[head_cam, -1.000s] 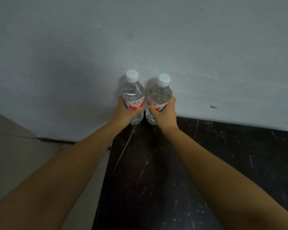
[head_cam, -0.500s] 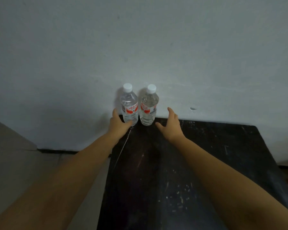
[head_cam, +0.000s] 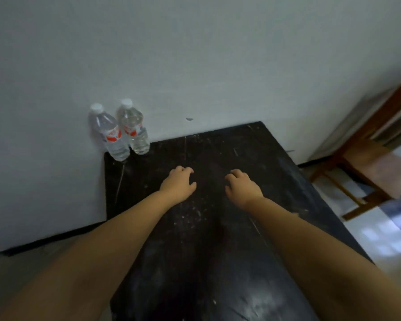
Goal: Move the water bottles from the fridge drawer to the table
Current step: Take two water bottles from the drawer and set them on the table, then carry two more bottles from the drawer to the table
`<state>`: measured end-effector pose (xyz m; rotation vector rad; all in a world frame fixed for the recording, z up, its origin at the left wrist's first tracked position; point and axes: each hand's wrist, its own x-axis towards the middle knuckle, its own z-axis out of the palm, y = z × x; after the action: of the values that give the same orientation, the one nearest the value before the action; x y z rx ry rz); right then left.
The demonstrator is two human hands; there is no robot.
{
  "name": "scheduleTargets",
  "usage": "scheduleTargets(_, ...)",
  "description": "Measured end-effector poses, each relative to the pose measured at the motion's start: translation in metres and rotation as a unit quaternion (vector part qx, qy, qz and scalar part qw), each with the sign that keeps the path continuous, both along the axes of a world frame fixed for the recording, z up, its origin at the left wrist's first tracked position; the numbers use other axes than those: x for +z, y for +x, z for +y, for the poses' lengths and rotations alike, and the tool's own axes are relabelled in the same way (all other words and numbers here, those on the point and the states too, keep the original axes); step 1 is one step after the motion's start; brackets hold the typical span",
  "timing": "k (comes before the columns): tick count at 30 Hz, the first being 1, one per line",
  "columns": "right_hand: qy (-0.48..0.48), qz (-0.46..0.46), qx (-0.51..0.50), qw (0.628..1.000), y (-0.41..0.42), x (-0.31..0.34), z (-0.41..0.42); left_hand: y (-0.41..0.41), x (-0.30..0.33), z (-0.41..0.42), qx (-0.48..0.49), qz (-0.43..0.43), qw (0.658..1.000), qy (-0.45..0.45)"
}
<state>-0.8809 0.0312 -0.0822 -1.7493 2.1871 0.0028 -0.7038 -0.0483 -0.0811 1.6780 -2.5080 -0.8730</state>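
Two water bottles (head_cam: 123, 130) stand upright, caps up, touching, at the table's (head_cam: 218, 239) far-left corner; left hand (head_cam: 178, 184) and right hand (head_cam: 242, 187) hover empty, fingers loosely curled.

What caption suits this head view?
Two water bottles stand at the black table's far left corner; left hand and right hand hover empty.

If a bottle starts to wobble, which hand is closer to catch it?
The left hand. Both water bottles stand at the black table's far-left corner, on its side; the right hand is farther. Both hands are empty.
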Motion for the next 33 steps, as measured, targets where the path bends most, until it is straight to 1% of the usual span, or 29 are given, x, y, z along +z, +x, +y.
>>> scheduleTargets(2, 0.006, -0.005, -0.025, 1.000, -0.020, 0.002, 0.033, -0.022, 0.000, 0.024, -0.043, -0.023, 0.999, -0.011)
scheduleTargets(5, 0.006, 0.001, -0.066, 0.998, -0.048, 0.005, 0.094, -0.061, 0.001, 0.071, -0.092, -0.032, 0.995, -0.011)
scheduleTargets(8, 0.014, 0.017, -0.103, 0.994, -0.077, 0.008, 0.176, -0.111, 0.003, 0.136, -0.150, -0.023, 0.988, -0.008)
scheduleTargets(10, 0.026, 0.038, -0.144, 0.989, -0.103, 0.013, 0.252, -0.154, 0.007, 0.201, -0.206, -0.014, 0.978, -0.004)
scheduleTargets(12, 0.027, 0.049, -0.184, 0.981, -0.123, 0.014, 0.308, -0.186, 0.011, 0.251, -0.256, -0.004, 0.967, 0.001)
scheduleTargets(16, 0.022, 0.050, -0.272, 0.961, -0.160, 0.014, 0.429, -0.244, 0.022, 0.354, -0.362, 0.015, 0.932, 0.011)
scheduleTargets(20, 0.039, 0.048, -0.348, 0.936, -0.183, 0.012, 0.530, -0.290, 0.028, 0.441, -0.448, 0.003, 0.894, -0.006)
scheduleTargets(25, 0.041, 0.029, -0.438, 0.898, -0.202, 0.011, 0.611, -0.338, 0.029, 0.512, -0.525, 0.004, 0.850, -0.036)
scheduleTargets(30, 0.047, 0.024, -0.527, 0.848, -0.222, 0.006, 0.678, -0.399, 0.025, 0.570, -0.603, -0.026, 0.795, -0.058)
scheduleTargets(33, 0.043, 0.030, -0.583, 0.811, -0.239, 0.011, 0.717, -0.443, 0.029, 0.601, -0.649, -0.023, 0.757, -0.065)
